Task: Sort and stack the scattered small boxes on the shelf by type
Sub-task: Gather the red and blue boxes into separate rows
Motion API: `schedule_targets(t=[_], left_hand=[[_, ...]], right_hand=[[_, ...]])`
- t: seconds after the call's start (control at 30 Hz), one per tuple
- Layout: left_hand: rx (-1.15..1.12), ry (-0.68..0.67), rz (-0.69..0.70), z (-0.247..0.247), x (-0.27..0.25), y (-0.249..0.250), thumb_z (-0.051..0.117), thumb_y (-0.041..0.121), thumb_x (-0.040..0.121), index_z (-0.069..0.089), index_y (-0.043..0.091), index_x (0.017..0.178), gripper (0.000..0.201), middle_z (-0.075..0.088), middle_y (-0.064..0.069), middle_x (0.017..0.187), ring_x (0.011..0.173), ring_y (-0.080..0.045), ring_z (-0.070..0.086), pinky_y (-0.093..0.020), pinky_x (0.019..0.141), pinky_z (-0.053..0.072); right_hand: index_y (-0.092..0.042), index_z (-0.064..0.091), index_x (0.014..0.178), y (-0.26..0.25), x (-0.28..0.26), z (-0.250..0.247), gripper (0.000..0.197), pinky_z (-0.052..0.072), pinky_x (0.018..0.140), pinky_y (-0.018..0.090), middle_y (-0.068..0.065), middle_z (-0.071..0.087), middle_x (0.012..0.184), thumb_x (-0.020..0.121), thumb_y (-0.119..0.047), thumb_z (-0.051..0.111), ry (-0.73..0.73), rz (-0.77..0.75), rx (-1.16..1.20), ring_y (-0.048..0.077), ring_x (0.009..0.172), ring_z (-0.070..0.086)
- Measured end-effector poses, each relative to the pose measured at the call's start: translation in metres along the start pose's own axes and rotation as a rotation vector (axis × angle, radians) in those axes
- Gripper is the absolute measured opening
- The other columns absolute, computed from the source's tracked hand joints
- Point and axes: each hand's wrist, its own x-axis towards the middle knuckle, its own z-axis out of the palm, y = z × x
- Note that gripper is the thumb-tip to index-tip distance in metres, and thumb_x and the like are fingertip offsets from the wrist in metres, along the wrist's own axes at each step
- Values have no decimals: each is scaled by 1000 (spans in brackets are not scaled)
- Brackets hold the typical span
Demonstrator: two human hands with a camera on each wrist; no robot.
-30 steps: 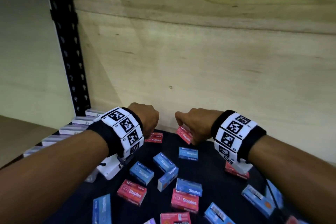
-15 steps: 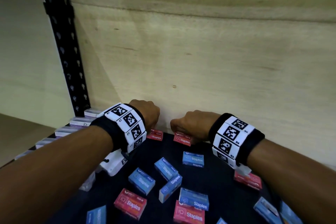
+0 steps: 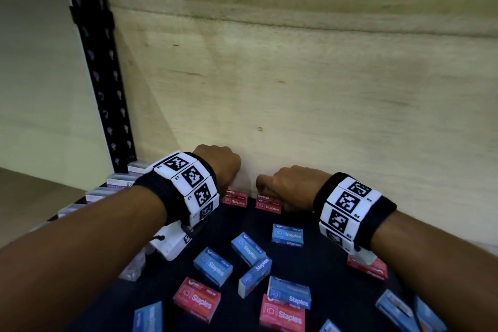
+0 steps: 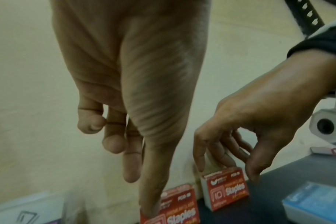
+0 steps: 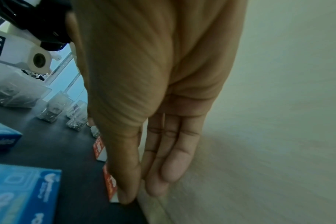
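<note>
Two red staples boxes sit side by side on the black mat (image 3: 318, 259) against the back wall. On the left red box (image 3: 235, 198) (image 4: 179, 210) rests the thumb tip of my left hand (image 3: 218, 167) (image 4: 142, 194), whose other fingers hang behind it near the wall. My right hand (image 3: 285, 186) (image 5: 140, 192) pinches the right red box (image 3: 269, 203) (image 4: 227, 188) (image 5: 110, 184), thumb in front and straight fingers behind. Several blue staples boxes (image 3: 287, 234) and more red ones (image 3: 196, 302) lie scattered nearer me.
A plywood back wall (image 3: 323, 102) stands right behind both hands. A black perforated upright (image 3: 99, 62) is at the left, with a row of pale boxes (image 3: 116, 183) along the left edge. Small clear containers (image 5: 52, 109) stand beyond the red boxes.
My right hand has lowered its tilted red box onto the mat by the back wall, beside the left red box. The left hand has stayed over its box.
</note>
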Motion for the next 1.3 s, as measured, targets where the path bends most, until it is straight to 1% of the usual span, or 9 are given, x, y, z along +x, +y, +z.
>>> schedule_targets(t=[0.13,0.23,0.3,0.37,0.43,0.6,0.9,1.1,1.3], left_hand=[[-141,-51,103,-10,-15,1,79,21,78,68,20,98,23,64,6,88,77,-14,60,-26,65,49],[-240,-214,230,-8,-28,12,76,24,83,70,22,109,27,57,20,78,83,-7,56,-26,81,50],[-226,-293,286,-2,-36,18,74,27,85,67,26,119,35,62,16,92,93,-7,56,-27,91,47],[-213,-324,317,5,-41,21,73,30,86,63,29,127,42,65,10,114,103,-10,57,-27,95,45],[-225,-317,335,8,-44,22,71,33,87,62,30,128,42,64,8,121,104,-10,57,-27,94,44],[-244,-306,310,13,-50,20,71,36,87,63,31,123,37,63,9,119,100,-9,54,-32,95,45],[-266,-276,254,18,-54,19,70,38,87,60,26,124,41,60,6,123,111,-16,56,-30,93,44],[-313,-274,241,18,-49,21,79,32,80,62,22,108,34,61,12,96,94,-12,59,-28,83,49],[-369,-284,255,15,-44,18,81,32,77,65,22,97,28,71,5,94,87,-12,64,-31,86,52]], right_hand=[[-16,49,115,4,-12,-3,27,48,68,33,5,59,97,92,-21,62,-31,86,79,23,82,58],[-20,60,108,4,-25,-3,22,43,66,28,-2,63,98,93,-35,61,-108,130,199,16,81,57],[-23,65,103,3,-32,1,23,46,68,28,-5,67,95,91,-42,63,-154,130,262,12,79,59],[-24,67,104,0,-38,6,28,52,78,32,-5,70,97,88,-47,66,-198,141,277,15,85,63],[-21,68,104,-2,-42,10,33,54,85,36,-2,71,99,87,-49,66,-209,153,262,20,89,66],[-11,70,105,-6,-47,13,42,53,79,36,7,73,103,91,-50,61,-211,160,230,26,93,68],[-15,69,107,-10,-51,15,38,52,80,35,6,71,105,91,-48,62,-173,181,227,25,94,67],[-17,64,111,-8,-53,15,40,46,73,30,3,68,107,89,-50,66,-173,182,287,21,93,63],[-19,63,105,-4,-57,15,34,41,63,24,-3,63,98,86,-46,71,-182,166,327,15,83,56]])
